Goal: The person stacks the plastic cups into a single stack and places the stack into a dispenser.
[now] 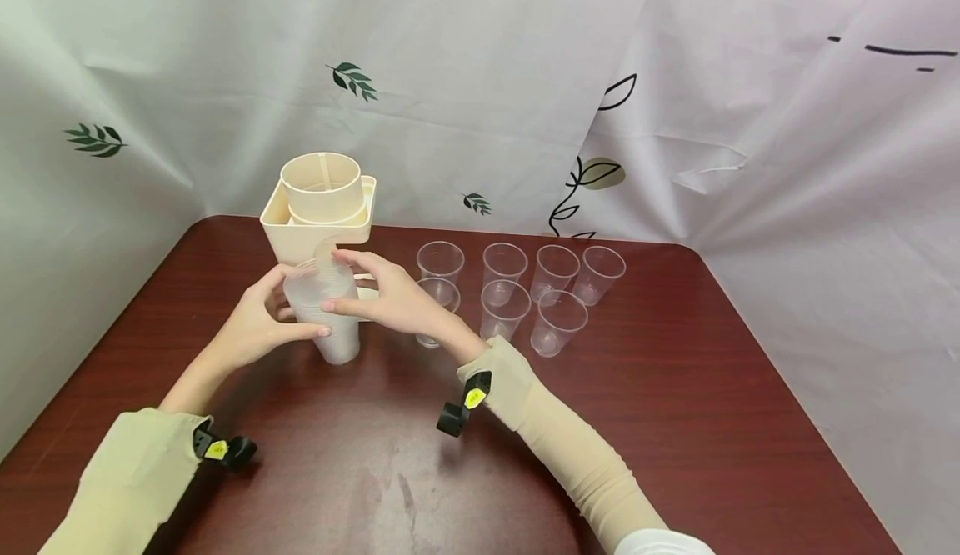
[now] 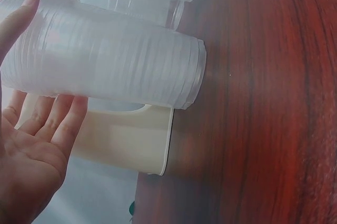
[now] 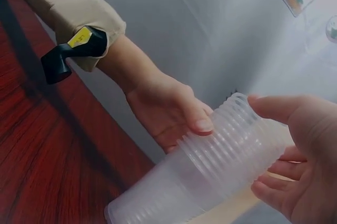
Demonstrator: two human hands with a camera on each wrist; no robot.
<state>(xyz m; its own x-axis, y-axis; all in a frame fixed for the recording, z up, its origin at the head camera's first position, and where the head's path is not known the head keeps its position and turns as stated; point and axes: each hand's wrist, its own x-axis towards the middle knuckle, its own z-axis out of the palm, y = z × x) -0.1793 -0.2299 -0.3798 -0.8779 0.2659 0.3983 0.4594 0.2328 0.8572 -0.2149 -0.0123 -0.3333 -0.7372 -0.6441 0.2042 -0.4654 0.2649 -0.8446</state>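
Between both hands a tall stack of clear plastic cups (image 1: 341, 345) is held slightly tilted, rims up, at the table's left side. The left hand (image 1: 251, 326) grips the stack around its ribbed middle, thumb on the near side and fingers behind, as the left wrist view also shows. Higher up, the right hand (image 1: 393, 292) holds the stack near its rims, its thumb (image 3: 276, 108) at the top edge and fingers on the opposite side. Just behind stands a cream-coloured holder (image 1: 315, 242) with a round open tube on top; the stack and hands hide its lower part.
Several single clear cups (image 1: 558, 322) stand upright in two rows on the dark red-brown table (image 1: 675, 422), right of the stack and beyond the right forearm. A white patterned curtain (image 1: 480, 97) hangs behind the table and along its sides.
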